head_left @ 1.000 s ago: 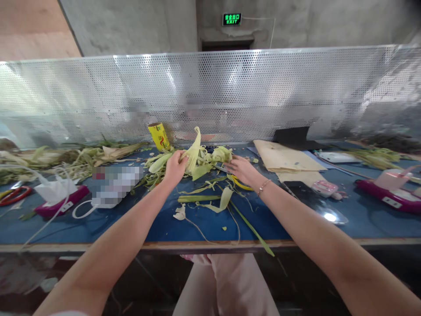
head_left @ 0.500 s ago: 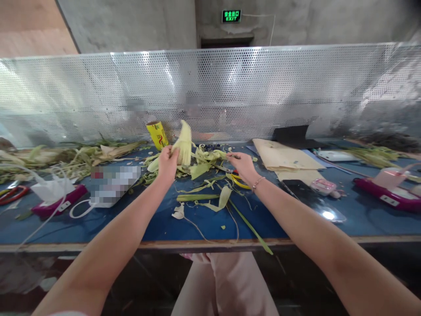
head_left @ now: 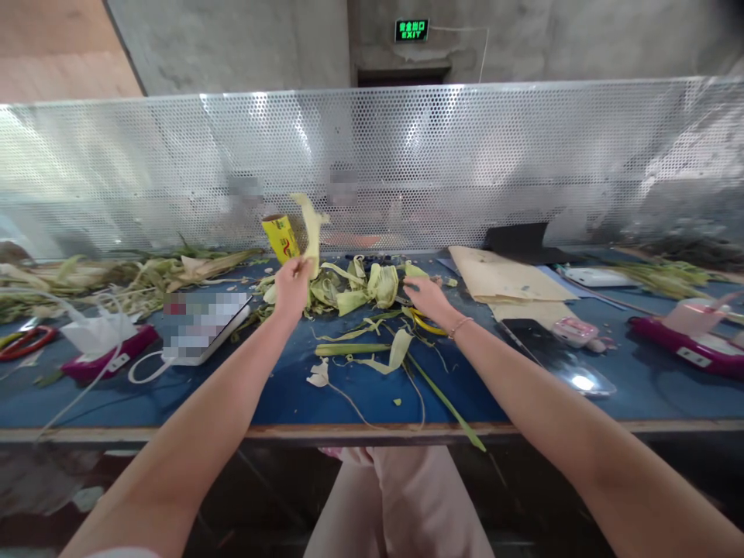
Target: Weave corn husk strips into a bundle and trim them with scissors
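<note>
My left hand (head_left: 294,285) pinches a pale yellow-green husk strip (head_left: 312,225) that stands up above its fingers, beside a yellow printed tube (head_left: 281,236). Over the right side of the leaf pile, my right hand (head_left: 428,297) has its fingers bent together at a small green piece of husk (head_left: 415,270). Between the hands lies a heap of curled husks (head_left: 353,297). Yellow-handled scissors or pliers (head_left: 427,322) are partly covered by my right hand. Loose strips and a green stalk (head_left: 352,349) lie nearer the front edge.
On the left are a power strip (head_left: 108,353), a pixelated device (head_left: 203,325), red-handled tool (head_left: 29,342) and more husks. To the right lie brown paper (head_left: 505,275), a dark phone (head_left: 552,356), a pink case (head_left: 574,331) and another power strip (head_left: 686,343). A perforated metal screen (head_left: 372,170) stands behind.
The husk strip in my left hand has turned and now looks narrower, and that hand moved slightly left. The husks beside my right hand have shifted, showing a rounded bundle.
</note>
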